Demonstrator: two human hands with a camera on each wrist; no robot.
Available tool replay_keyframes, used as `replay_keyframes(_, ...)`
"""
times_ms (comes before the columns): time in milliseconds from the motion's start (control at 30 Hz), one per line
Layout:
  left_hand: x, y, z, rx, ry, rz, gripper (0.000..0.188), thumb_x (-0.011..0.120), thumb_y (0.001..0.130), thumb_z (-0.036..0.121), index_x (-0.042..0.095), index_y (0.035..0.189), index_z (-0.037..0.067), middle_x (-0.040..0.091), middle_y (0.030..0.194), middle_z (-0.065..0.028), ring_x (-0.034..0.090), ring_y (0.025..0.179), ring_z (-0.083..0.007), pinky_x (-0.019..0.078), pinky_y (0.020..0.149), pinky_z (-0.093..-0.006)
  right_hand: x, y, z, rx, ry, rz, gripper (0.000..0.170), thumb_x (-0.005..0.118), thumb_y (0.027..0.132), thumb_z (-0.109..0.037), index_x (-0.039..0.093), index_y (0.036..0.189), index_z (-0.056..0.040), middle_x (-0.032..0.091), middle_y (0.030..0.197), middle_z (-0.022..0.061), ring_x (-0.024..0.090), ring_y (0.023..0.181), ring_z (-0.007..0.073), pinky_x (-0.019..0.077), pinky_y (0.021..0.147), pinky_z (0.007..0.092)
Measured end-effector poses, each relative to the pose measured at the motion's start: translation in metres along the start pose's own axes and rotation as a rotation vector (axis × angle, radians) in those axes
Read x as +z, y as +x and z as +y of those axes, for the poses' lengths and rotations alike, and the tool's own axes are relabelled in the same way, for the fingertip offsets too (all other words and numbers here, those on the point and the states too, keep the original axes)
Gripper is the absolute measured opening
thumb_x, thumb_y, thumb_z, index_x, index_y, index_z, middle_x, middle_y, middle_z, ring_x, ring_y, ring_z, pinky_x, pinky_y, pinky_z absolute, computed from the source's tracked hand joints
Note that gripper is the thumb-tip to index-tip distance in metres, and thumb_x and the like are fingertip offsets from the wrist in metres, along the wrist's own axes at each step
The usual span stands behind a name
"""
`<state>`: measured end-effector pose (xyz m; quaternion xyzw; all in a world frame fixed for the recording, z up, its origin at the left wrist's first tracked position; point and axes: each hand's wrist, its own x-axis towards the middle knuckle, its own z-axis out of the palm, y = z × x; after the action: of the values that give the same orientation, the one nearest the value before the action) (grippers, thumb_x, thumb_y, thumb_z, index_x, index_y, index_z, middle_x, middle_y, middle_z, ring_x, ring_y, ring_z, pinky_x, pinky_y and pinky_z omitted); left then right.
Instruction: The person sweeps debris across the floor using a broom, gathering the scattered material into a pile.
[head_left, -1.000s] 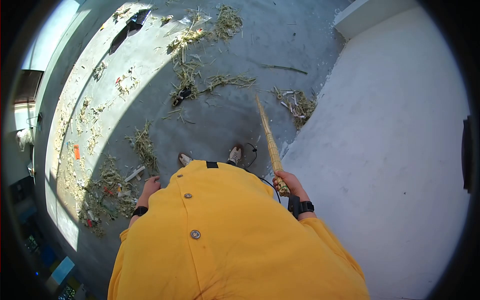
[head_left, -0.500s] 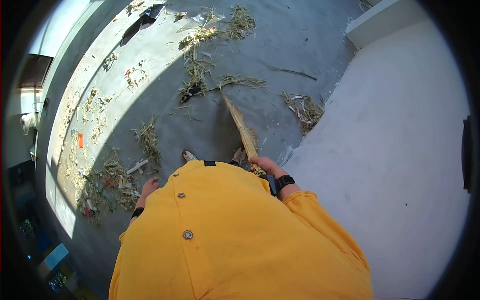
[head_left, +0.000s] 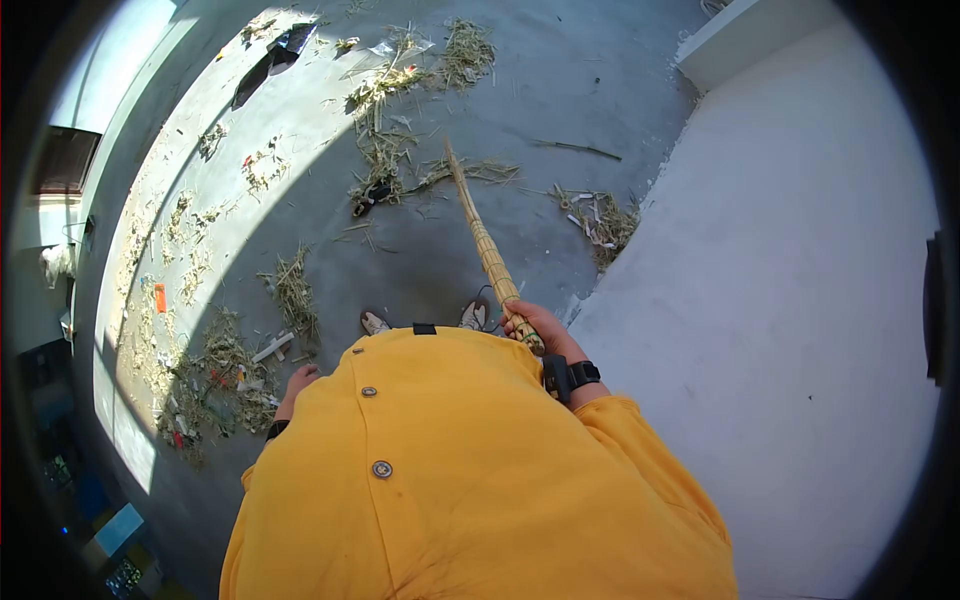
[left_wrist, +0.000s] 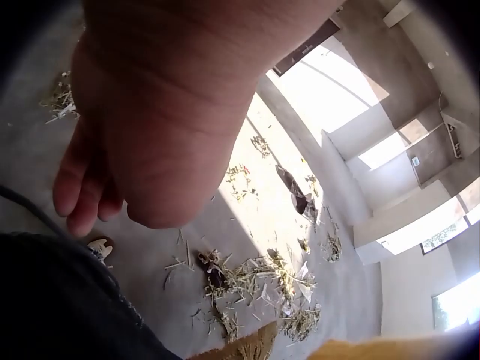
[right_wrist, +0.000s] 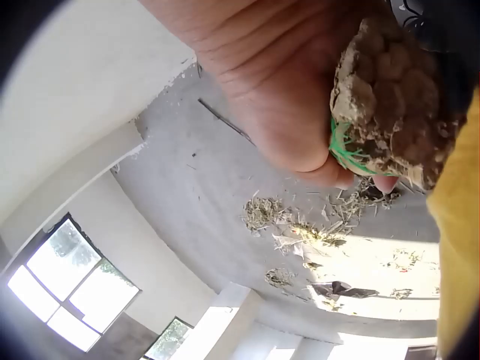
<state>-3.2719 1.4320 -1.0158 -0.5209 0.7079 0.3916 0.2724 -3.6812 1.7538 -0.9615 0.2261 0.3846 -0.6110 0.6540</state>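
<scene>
My right hand grips a straw broom near the top of its bound handle. The broom slants away from me to the front left, its thin tip overlapping a strip of scattered straw in the head view. Close up in the right wrist view, the handle's blunt end shows cut stalks and a green tie beside the curled fingers. My left hand hangs at my side, holding nothing. In the left wrist view, its fingers hang loosely bent above the floor.
Straw litter lies on the grey floor: a long strip ahead, a heap at left and a pile by the wall. A thin stick and a black sheet lie farther off. A white wall rises at right.
My right hand and the broom swung leftward from the right side, its bristles fanned out half a second ago. Now the broom looks narrow, its tip farther forward. The left hand stays at my side.
</scene>
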Motion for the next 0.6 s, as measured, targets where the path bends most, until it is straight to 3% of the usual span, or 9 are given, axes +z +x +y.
replay_keyframes(200, 0.004, -0.001, 0.059, 0.101, 0.064, 0.035, 0.039, 0.045, 0.069, 0.018, 0.05, 0.106, 0.005, 0.053, 0.101, -0.0166, 0.05, 0.096, -0.0273, 0.0392, 0.081, -0.0318, -0.047, -0.042, 0.014, -0.097, 0.362, 0.164, 0.021, 0.047, 0.079, -0.017, 0.035, 0.087, -0.0028, 0.045, 0.066, 0.0053, 0.048, 0.052, 0.0103, 0.0435, 0.043, 0.0214)
replay_keyframes(400, 0.007, -0.003, 0.093, 0.085, 0.068, 0.028, 0.039, 0.044, 0.068, 0.016, 0.05, 0.105, 0.004, 0.054, 0.098, -0.0178, 0.052, 0.093, -0.0276, 0.0397, 0.08, -0.0322, -0.094, -0.052, 0.014, -0.095, 0.635, 0.156, 0.023, 0.048, 0.079, -0.018, 0.032, 0.089, -0.0038, 0.044, 0.067, 0.0054, 0.048, 0.052, 0.0113, 0.0444, 0.043, 0.0216)
replay_keyframes(467, 0.002, -0.021, 0.117, 0.065, 0.037, -0.005, 0.04, 0.044, 0.068, 0.016, 0.05, 0.105, 0.004, 0.055, 0.095, -0.0189, 0.053, 0.091, -0.0279, 0.0403, 0.078, -0.033, -0.102, -0.042, 0.006, -0.128, 0.613, 0.167, 0.023, 0.048, 0.079, -0.018, 0.033, 0.088, -0.0034, 0.044, 0.065, 0.0054, 0.048, 0.051, 0.0111, 0.0453, 0.043, 0.0207)
replay_keyframes(600, 0.002, -0.016, 0.103, 0.047, -0.007, 0.0, 0.041, 0.044, 0.068, 0.015, 0.05, 0.106, 0.004, 0.055, 0.094, -0.0197, 0.054, 0.089, -0.0272, 0.041, 0.077, -0.033, -0.091, -0.012, -0.022, -0.12, 0.516, 0.218, 0.02, 0.048, 0.078, -0.017, 0.034, 0.086, -0.0044, 0.045, 0.062, 0.0053, 0.048, 0.051, 0.012, 0.0461, 0.042, 0.0203)
